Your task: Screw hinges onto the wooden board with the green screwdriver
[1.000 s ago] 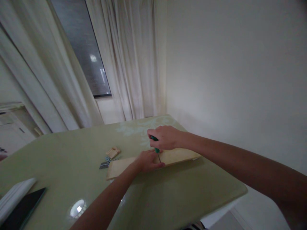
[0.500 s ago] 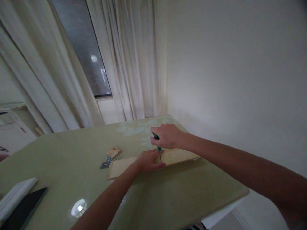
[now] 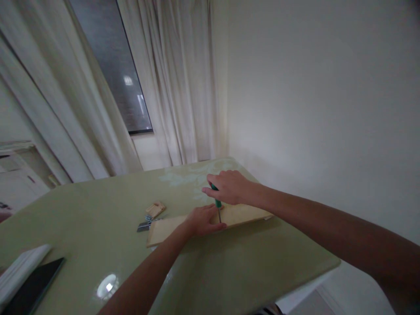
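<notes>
My right hand [image 3: 229,187] is gripping the green screwdriver [image 3: 215,201] upright; my left hand [image 3: 201,220] is pressing flat on the wooden board [image 3: 244,213]. If the tip slips, it may be stabbing my left fingers beside it.

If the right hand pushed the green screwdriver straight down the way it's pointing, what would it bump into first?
Most likely the wooden board. The right hand holds the green screwdriver upright, tip down at the board, close beside the left hand pressing on it.
</notes>
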Motion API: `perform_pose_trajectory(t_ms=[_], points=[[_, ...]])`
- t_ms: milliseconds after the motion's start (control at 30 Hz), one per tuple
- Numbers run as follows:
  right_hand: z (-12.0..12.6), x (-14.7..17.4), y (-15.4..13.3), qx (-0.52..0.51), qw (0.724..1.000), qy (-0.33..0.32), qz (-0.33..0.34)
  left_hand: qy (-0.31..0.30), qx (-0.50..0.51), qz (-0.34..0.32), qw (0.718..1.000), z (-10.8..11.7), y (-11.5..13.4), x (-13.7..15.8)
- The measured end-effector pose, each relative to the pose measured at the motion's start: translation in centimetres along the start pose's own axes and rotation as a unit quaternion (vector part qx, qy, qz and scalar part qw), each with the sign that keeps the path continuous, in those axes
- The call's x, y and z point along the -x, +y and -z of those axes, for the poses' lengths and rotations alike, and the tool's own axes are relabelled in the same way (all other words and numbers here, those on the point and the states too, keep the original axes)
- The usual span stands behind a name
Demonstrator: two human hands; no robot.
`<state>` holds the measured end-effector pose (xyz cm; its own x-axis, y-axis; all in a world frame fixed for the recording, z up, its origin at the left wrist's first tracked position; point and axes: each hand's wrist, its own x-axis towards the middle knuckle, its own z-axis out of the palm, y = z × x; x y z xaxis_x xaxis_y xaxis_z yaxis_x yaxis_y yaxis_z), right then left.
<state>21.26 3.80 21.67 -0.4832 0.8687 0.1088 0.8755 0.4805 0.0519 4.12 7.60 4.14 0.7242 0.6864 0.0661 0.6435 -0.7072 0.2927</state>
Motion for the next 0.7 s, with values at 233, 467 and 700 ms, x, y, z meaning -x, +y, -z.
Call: perform_pose_trajectory(t_ms=[233,467,700], points=[[-0.25,-0.22,0.54,-0.005,1.0,0.002,0.025,-0.001,0.008,-0.002,1.0,0.07,-0.08,0.14],[-0.34,-0.42,-0.13,-0.009,1.0,0.005,0.021,-0.006,0.006,0.006,1.0,0.02,-0.08,0.08],[-0.06,-0.62,0.36,-0.022,1.0,-0.003,0.015,-0.004,0.008,0.0,1.0,0.25,0.06,0.23]])
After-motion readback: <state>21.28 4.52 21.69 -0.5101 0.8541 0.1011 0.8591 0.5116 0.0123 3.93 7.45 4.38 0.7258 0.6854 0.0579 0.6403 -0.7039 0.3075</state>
